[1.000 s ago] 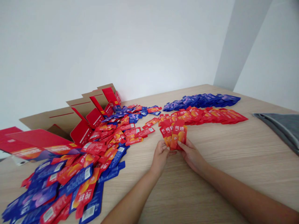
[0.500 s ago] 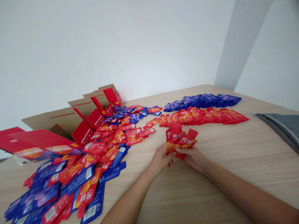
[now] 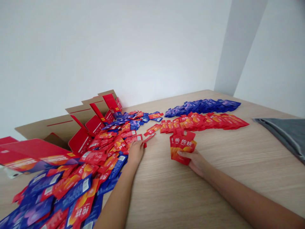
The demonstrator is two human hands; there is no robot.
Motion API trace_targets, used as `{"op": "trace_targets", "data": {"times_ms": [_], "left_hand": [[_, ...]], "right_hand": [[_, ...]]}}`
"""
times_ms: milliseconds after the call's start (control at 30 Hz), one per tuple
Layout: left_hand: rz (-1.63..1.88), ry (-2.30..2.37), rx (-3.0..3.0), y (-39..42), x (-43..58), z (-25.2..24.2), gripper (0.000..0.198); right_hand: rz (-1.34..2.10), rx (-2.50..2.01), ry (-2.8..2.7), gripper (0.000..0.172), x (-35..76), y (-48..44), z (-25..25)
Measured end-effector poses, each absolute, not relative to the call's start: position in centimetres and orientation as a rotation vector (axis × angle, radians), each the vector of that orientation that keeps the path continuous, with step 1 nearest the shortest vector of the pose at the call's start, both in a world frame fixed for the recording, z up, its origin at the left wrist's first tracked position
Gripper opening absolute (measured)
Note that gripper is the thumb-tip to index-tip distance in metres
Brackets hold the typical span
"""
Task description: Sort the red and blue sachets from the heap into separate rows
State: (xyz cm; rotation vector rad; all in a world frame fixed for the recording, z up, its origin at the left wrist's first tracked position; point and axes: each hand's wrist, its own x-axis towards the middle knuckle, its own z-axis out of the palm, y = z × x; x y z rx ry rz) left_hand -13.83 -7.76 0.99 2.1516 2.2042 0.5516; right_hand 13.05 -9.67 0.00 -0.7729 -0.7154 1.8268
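Note:
My right hand (image 3: pixel 196 161) grips a small fan of red packets (image 3: pixel 182 146) with white characters, held just above the wooden table (image 3: pixel 214 184). My left hand (image 3: pixel 135 150) reaches left to the edge of the loose pile of red and blue packets (image 3: pixel 95 159); its fingers rest on a red packet (image 3: pixel 137 139) there, and whether they grip it is hidden. Beyond lie two neat overlapping rows: a row of red packets (image 3: pixel 205 121) and, behind it, a row of blue packets (image 3: pixel 202 106).
Opened cardboard boxes with red flaps (image 3: pixel 78 122) stand at the back left against the white wall. A flat red carton (image 3: pixel 28 152) lies at the far left. A grey cloth (image 3: pixel 286 133) covers the table's right edge.
My left hand let go of the fan of red packets and moved left to the pile. My right hand kept the fan and lowered it slightly. The camera shifted a little.

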Motion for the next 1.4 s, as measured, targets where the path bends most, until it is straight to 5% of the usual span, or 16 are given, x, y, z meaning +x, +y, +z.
{"op": "trace_targets", "data": {"times_ms": [267, 567, 867, 1100, 1200, 1400], "left_hand": [[0.918, 1.583, 1.759, -9.1, -11.7, 5.6, 0.019], [0.835, 1.113, 1.51, -11.0, -7.9, 7.2, 0.023], [1.139, 1.664, 1.462, -8.2, -11.3, 4.8, 0.028], [0.132, 2.26, 2.028, -9.4, -16.3, 3.8, 0.045], [-0.033, 2.336, 2.011, -9.6, -15.3, 3.9, 0.048], [-0.058, 2.267, 2.082, -9.4, -13.5, 4.8, 0.024]], "right_hand": [[1.85, -0.703, -0.787, 0.037, 13.2, -10.5, 0.4], [2.015, -0.637, -0.809, 0.04, 13.3, -11.1, 1.2], [2.153, -0.642, -0.824, 0.027, 13.0, -11.5, 0.6], [2.074, -0.693, -0.624, 0.02, 12.9, -10.2, 0.1], [2.075, -0.695, -0.627, 0.019, 13.1, -10.2, 0.1], [2.135, -0.668, -0.527, 0.017, 13.3, -10.2, 0.0]]}}
